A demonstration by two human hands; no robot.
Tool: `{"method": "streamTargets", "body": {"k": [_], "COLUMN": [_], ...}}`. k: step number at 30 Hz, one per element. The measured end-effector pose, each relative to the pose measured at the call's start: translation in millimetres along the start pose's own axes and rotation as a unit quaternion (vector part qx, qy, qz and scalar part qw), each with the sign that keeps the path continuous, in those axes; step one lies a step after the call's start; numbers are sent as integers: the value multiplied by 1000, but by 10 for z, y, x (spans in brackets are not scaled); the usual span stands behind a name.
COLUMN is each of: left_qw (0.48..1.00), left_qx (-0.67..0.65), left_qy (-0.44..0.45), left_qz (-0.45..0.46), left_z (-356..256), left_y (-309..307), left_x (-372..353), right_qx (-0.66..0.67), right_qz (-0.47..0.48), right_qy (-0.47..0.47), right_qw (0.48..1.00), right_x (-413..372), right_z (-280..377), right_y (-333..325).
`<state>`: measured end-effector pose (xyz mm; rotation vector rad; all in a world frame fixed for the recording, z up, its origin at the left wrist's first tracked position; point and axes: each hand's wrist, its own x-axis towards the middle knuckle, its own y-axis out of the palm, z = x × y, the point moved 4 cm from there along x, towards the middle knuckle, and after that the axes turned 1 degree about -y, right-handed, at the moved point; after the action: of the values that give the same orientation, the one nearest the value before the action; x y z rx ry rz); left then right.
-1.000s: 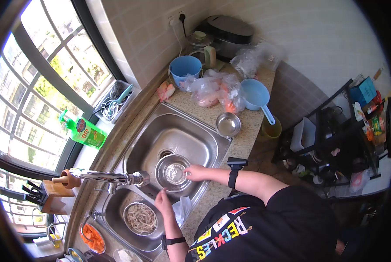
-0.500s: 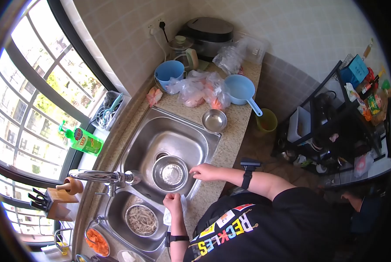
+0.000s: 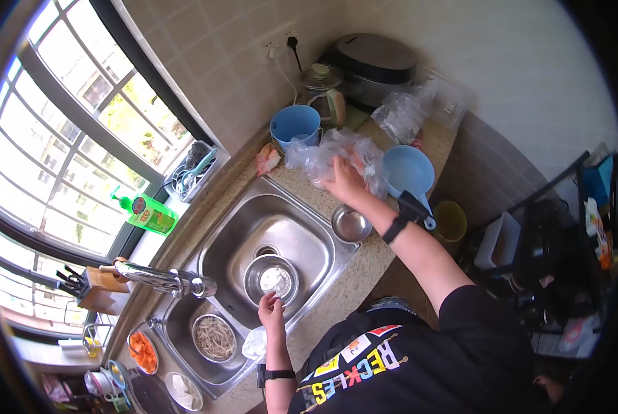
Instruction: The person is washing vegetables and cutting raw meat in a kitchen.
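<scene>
My right hand reaches over the counter and touches a clear plastic bag with pinkish contents. Its fingers and thumb look spread against the plastic. My left hand hangs at the near edge of the sink, beside a steel bowl with something white in it. Its fingers are loosely bent and apart, with nothing visible in them. That bowl stands in the larger basin. A second bowl with pale strips sits in the smaller basin. An empty-looking small steel bowl stands on the counter below my right forearm.
A blue pan, a blue bucket, a glass kettle and a dark cooker crowd the counter's far end. The faucet reaches over the sinks. A green soap bottle, orange pieces and a knife block lie left.
My right hand has moved from beside the sink bowl up to the plastic bag. My left hand has loosened from a closed shape. The view has shifted a little.
</scene>
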<state>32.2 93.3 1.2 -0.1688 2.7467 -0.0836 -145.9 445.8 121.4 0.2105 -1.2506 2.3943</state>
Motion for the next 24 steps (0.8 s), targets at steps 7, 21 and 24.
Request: {"method": "streamTargets", "body": {"k": [7,21,24], "left_qw": [999,998,998], "left_qx": [-4,-30,-35], "left_qy": [-24,-46,-42], "left_qz": [25,-31,-27], "left_z": [-261,-158,-278], "left_y": [508,646,759], "left_x": [-22,-93,-85], "right_qx": [11,202,238], "right_qz": [114,136,27], "right_qy": [-123,-37,-54], "right_qw": [986,969,969], "right_x": [864,1771,1782], "right_z": [-347,-668,-520], "right_y": [466,-458,-824]}}
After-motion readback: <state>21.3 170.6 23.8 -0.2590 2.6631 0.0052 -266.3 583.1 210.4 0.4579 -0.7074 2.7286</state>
